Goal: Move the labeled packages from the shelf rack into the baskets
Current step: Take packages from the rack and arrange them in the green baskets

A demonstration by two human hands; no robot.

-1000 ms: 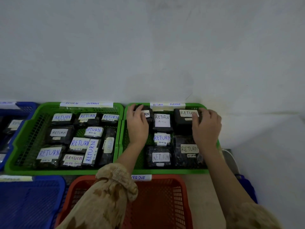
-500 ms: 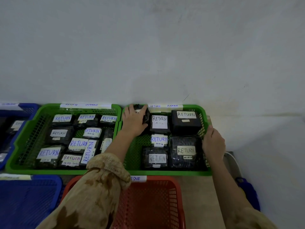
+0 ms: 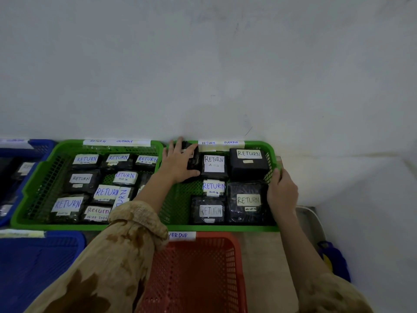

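The right hand (image 3: 282, 192) grips the rim of the green basket (image 3: 225, 228), likely steadying it, while the left hand (image 3: 179, 162) clasps a dark package (image 3: 193, 161) into its corner.

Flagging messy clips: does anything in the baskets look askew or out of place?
In the left green basket, one package lies turned so its RETURN writing reads sideways, and it overlaps its neighbours. Most other visible packages read upright.

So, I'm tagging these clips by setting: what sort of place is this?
Probably a parcel-returns sorting area or stockroom: green baskets taped "RETURN OVERDUE" hold dark wrapped packages with handwritten, dated RETURN labels, and a red basket marked OVERDUE sits in front.
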